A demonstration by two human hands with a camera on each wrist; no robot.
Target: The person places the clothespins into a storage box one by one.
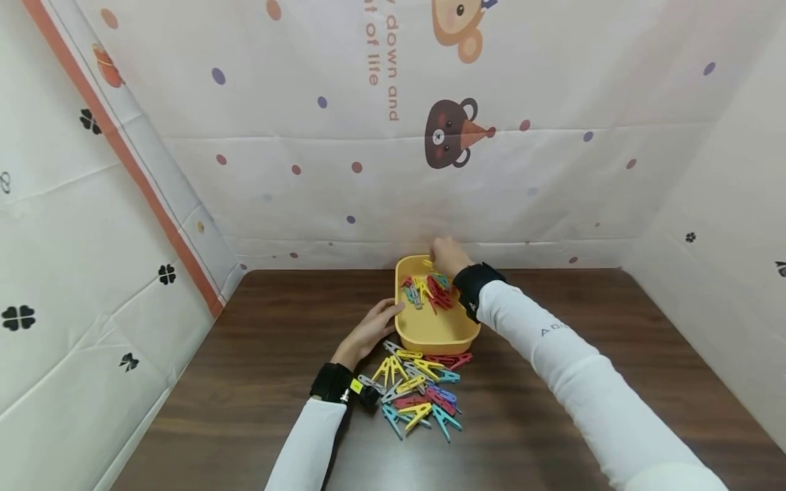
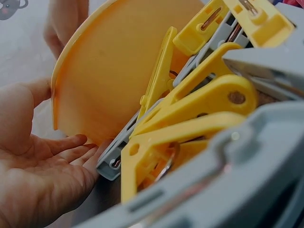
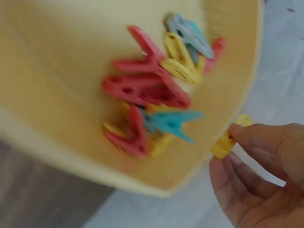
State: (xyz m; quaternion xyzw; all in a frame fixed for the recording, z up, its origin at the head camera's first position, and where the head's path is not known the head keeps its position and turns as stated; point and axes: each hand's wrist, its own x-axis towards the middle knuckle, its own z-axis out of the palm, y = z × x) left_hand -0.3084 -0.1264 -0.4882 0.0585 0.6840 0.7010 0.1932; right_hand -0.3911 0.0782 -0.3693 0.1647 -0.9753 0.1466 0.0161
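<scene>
A yellow plastic basin [image 1: 434, 329] stands at the back of the table with several coloured clothespins [image 3: 149, 90] inside. My right hand [image 1: 450, 256] is at the basin's far right rim, pinching a yellow clothespin [image 3: 223, 146] between thumb and fingers close beside the rim. At the left side, my left hand [image 1: 368, 327] holds the basin, its thumb at the rim and its fingers against the outer wall in the left wrist view. Just in front of the basin lies a pile of loose yellow, grey, red and blue clothespins [image 1: 411, 384].
The dark wooden table [image 1: 258, 382] meets a printed white cloth backdrop [image 1: 295, 225] right behind the basin. More white cloth [image 1: 92, 273] rises along the left side and the right side. Grey and yellow clothespins crowd close to the left wrist camera.
</scene>
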